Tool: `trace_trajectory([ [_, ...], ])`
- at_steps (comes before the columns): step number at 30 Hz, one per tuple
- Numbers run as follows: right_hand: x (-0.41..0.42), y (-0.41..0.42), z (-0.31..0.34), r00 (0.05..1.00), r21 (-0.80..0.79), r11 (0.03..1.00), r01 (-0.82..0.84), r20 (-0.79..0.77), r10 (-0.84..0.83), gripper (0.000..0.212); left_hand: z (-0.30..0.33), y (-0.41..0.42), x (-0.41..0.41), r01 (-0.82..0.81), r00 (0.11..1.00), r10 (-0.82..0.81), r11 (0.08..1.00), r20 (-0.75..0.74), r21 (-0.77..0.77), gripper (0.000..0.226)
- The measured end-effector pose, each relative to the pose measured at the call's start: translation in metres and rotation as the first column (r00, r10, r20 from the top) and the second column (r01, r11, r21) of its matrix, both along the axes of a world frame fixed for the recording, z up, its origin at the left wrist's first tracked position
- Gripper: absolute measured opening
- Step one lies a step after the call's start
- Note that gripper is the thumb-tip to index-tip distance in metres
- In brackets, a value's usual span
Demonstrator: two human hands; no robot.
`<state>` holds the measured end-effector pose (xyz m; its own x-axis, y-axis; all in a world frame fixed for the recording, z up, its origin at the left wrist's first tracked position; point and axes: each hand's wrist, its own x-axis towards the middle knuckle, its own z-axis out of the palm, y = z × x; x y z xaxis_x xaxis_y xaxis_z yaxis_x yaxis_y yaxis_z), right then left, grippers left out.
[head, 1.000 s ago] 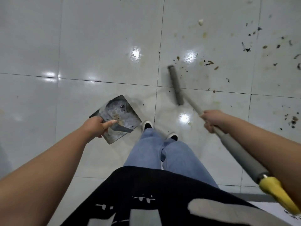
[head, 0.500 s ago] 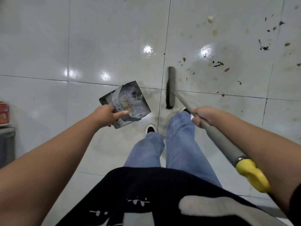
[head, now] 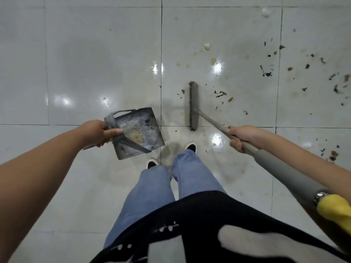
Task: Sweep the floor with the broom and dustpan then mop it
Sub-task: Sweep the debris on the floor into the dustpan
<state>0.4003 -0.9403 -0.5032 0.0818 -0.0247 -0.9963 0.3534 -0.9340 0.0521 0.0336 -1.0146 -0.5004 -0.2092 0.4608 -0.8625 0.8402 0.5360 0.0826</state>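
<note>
My left hand (head: 98, 132) grips the handle of a grey metal dustpan (head: 139, 131), held above the floor left of my feet; dirt lies in its tray. My right hand (head: 244, 135) is closed on the grey shaft of the broom (head: 193, 106), whose narrow grey head rests on the white tiles just ahead of my right shoe. The broom's shaft runs back to a yellow end cap (head: 336, 213) at lower right. Dark scraps and brownish bits of debris (head: 222, 94) lie just right of the broom head, with more debris (head: 307, 66) scattered at the far right.
The floor (head: 95, 54) is glossy white tile with dark grout lines and light reflections. Yellowish stains (head: 213, 60) mark the tile ahead of the broom. A pale lump (head: 207, 46) lies farther out. My legs in blue jeans and dark shoes (head: 190, 147) stand at centre.
The view has shifted as I stepped forward. The broom head has turned nearly straight ahead, closer to the debris. The dustpan has swung round and sits more level in my left hand.
</note>
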Motion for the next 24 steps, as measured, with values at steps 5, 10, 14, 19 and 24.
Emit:
trace_trajectory([
  [5, -0.075, 0.014, -0.023, 0.987, -0.039, 0.998, 0.040, -0.156, -0.045, 0.037, -0.005, 0.025, -0.025, -0.027, 1.000, 0.027, 1.000, -0.014, 0.015, 0.051],
  [10, -0.117, 0.031, -0.042, 0.956, -0.145, 0.974, 0.177, -0.212, -0.205, 0.042, -0.010, 0.046, -0.049, -0.034, 0.999, 0.035, 0.999, -0.030, 0.038, 0.053],
  [14, -0.087, 0.032, -0.036, 0.939, -0.173, 0.936, 0.306, -0.104, -0.327, 0.043, -0.016, 0.064, -0.068, 0.038, 0.999, -0.037, 0.999, -0.035, 0.019, 0.058],
  [19, -0.058, 0.025, -0.028, 0.874, -0.084, 0.870, 0.486, 0.033, -0.485, 0.037, -0.014, 0.093, -0.083, 0.151, 0.989, -0.151, 0.988, 0.007, -0.028, 0.056],
  [24, -0.064, 0.030, -0.008, 0.888, -0.085, 0.885, 0.459, 0.081, -0.453, 0.037, -0.012, 0.122, -0.082, 0.258, 0.966, -0.256, 0.965, 0.034, -0.044, 0.057],
])
